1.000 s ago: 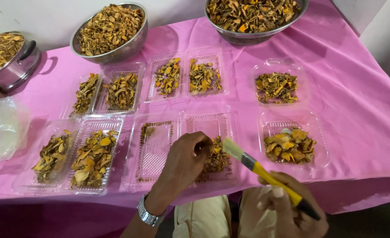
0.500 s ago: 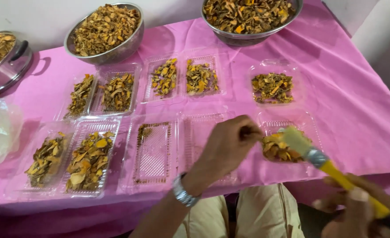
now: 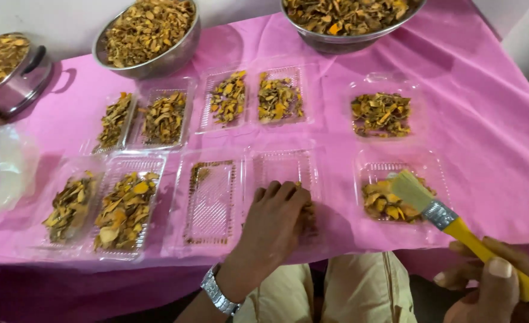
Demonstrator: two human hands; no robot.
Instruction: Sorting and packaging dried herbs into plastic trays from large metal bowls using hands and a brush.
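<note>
Pink cloth point(image 3: 486, 137) covers the table where the left hand point(image 3: 276, 218) lies palm down, fingers curled over dried yellow-brown chips point(image 3: 306, 216) in a clear plastic tray point(image 3: 282, 164); whether it grips any cannot be told. A metal watch point(image 3: 219, 294) sits on that wrist. The right hand point(image 3: 495, 284) is wrapped around a yellow-handled brush point(image 3: 438, 210), its pale bristles angled up-left over the neighbouring tray of chips point(image 3: 390, 200).

Food packing/sorting spot, pink-clothed table point(image 3: 480, 137), steel bowls point(image 3: 148, 33) w/ dried slices, clear trays point(image 3: 213, 200)
</note>
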